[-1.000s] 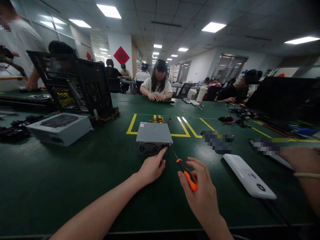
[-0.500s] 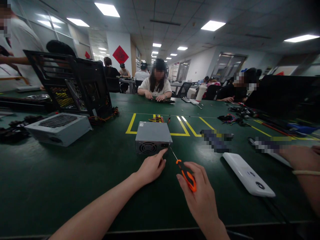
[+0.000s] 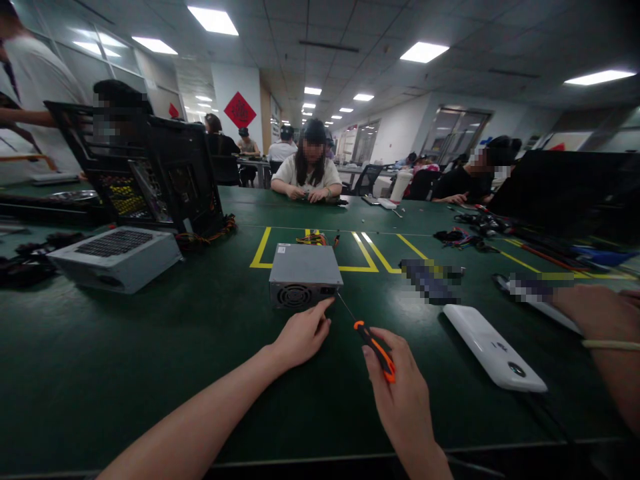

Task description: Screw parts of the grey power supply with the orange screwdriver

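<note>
A grey computer power supply (image 3: pixel 306 267) sits on the green table in front of me, its fan grille and power socket facing me. My left hand (image 3: pixel 303 337) has its index finger stretched out to the lower right of that face, near the socket; nothing shows in this hand. An orange-and-black screwdriver (image 3: pixel 376 352) is held by its handle in my right hand (image 3: pixel 400 377), between thumb and fingers. The screwdriver's thin shaft slants up to the left, and its tip meets the power supply's right front edge. Any screw at the tip is too small to make out.
Another power supply (image 3: pixel 120 257) and an open black computer case (image 3: pixel 175 173) stand at the left. To the right lies a white device (image 3: pixel 495 347), with a co-worker's hand (image 3: pixel 595 313) beyond it. Yellow tape (image 3: pixel 360 269) marks the table. A person (image 3: pixel 310 167) sits opposite.
The screwdriver's handle has turned and my right fingers have closed up more around it. My left hand and the power supply stay in place; the view has shifted slightly.
</note>
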The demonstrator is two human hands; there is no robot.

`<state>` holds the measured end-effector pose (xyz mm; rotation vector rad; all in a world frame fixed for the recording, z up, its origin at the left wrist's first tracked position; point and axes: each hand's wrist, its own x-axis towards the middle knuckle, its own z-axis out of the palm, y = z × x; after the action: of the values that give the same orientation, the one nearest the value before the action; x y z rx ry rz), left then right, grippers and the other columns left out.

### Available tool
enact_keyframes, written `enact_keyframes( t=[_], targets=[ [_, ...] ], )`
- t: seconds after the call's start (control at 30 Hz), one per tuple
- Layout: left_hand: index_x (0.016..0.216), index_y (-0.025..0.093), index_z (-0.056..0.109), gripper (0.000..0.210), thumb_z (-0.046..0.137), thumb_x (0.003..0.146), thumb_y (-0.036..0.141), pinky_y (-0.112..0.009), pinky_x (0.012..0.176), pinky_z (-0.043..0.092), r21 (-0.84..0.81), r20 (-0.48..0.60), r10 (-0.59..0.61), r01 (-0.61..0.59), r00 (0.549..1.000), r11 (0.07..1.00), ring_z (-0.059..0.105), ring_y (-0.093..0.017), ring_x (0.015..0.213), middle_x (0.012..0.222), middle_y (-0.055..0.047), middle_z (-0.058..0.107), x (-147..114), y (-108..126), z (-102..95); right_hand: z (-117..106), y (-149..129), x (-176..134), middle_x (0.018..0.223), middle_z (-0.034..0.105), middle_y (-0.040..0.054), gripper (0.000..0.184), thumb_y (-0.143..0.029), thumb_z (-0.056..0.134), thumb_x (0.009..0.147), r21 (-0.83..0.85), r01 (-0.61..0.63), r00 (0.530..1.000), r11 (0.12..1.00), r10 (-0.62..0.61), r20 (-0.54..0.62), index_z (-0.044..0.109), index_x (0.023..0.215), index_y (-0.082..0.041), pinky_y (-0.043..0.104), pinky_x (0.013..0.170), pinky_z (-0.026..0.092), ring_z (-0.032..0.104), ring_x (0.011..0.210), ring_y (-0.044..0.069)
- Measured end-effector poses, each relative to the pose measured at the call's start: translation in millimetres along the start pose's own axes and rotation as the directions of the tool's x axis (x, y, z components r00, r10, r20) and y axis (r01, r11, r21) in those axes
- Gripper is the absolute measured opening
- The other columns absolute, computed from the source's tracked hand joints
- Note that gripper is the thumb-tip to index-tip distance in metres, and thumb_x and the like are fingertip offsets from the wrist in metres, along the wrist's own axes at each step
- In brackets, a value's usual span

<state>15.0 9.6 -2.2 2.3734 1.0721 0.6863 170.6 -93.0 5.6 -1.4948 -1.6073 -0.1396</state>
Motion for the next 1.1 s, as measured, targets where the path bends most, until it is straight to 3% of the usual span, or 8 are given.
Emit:
enact_keyframes(
  t=[0.1,0.3,0.47,0.63,0.73,0.93,1.1],
  targets=[
    [0.131,0.022,0.029,0.045,0.037,0.087,0.024,-0.027,0.072,0.044,-0.034,-0.017,0.002,-0.003,1.000,0.999,0.056,-0.014,0.079,0.090,-0.002,0.059,0.1,-0.7,-0.3,1.7,-0.7,-3.5,0.098,0.059,0.0070,0.024,-0.026,0.043,0.085,-0.002,-0.018,1.000,1.000,0.018,0.005,0.047,0.107,-0.021,0.031,0.070,0.052,0.061,0.087,0.019],
    [0.131,0.021,0.031,0.044,0.037,0.087,0.024,-0.028,0.075,0.044,-0.064,-0.055,0.020,-0.023,0.998,0.998,0.055,-0.015,0.085,0.099,-0.004,0.057,0.9,-1.3,0.7,6.1,1.7,-7.7,0.104,0.059,0.0069,0.019,-0.015,0.047,0.081,-0.058,0.128,0.990,0.990,-0.131,-0.054,0.052,0.098,-0.021,0.039,0.081,0.047,0.057,0.094,0.020],
    [0.131,0.022,0.029,0.045,0.037,0.087,0.023,-0.028,0.075,0.044,-0.070,-0.074,0.030,-0.035,0.997,0.997,0.054,-0.014,0.085,0.103,-0.005,0.056,2.0,-1.7,2.4,6.4,0.5,-7.1,0.104,0.055,0.0095,0.020,-0.026,0.050,0.081,-0.012,0.033,0.999,0.999,-0.033,-0.042,0.052,0.100,-0.020,0.038,0.079,0.049,0.055,0.096,0.021],
    [0.132,0.022,0.029,0.045,0.036,0.087,0.023,-0.029,0.078,0.044,-0.070,-0.080,0.038,-0.043,0.996,0.997,0.054,-0.014,0.086,0.104,-0.005,0.056,2.9,-1.1,1.6,5.8,0.1,-8.6,0.094,0.062,0.0067,0.026,-0.033,0.044,0.084,0.020,-0.114,0.993,0.993,0.114,0.032,0.048,0.106,-0.020,0.029,0.063,0.052,0.063,0.079,0.018],
    [0.131,0.022,0.029,0.045,0.037,0.087,0.023,-0.030,0.078,0.044,-0.067,-0.084,0.036,-0.042,0.996,0.997,0.055,-0.015,0.086,0.102,-0.005,0.057,3.9,-1.4,2.4,6.7,1.2,-10.2,0.091,0.063,0.0055,0.025,-0.033,0.046,0.083,-0.016,-0.171,0.985,0.985,0.172,0.013,0.048,0.103,-0.019,0.027,0.060,0.052,0.064,0.074,0.017],
    [0.132,0.022,0.029,0.046,0.036,0.087,0.024,-0.031,0.078,0.044,-0.073,-0.088,0.044,-0.051,0.995,0.996,0.055,-0.016,0.086,0.103,-0.006,0.056,4.2,-1.1,2.9,8.0,4.7,-8.4,0.094,0.059,0.0052,0.013,-0.023,0.048,0.081,-0.029,-0.025,0.999,0.999,0.023,-0.042,0.051,0.093,-0.021,0.031,0.077,0.049,0.059,0.088,0.017],
    [0.133,0.023,0.027,0.047,0.036,0.087,0.024,-0.031,0.078,0.044,-0.078,-0.072,0.044,-0.050,0.996,0.996,0.054,-0.016,0.085,0.106,-0.006,0.055,3.0,0.7,0.7,8.2,6.9,-7.9,0.095,0.059,0.0068,0.013,-0.024,0.046,0.082,-0.060,0.016,0.998,0.998,-0.020,-0.063,0.054,0.091,-0.021,0.037,0.080,0.048,0.057,0.090,0.020]
  ],
)
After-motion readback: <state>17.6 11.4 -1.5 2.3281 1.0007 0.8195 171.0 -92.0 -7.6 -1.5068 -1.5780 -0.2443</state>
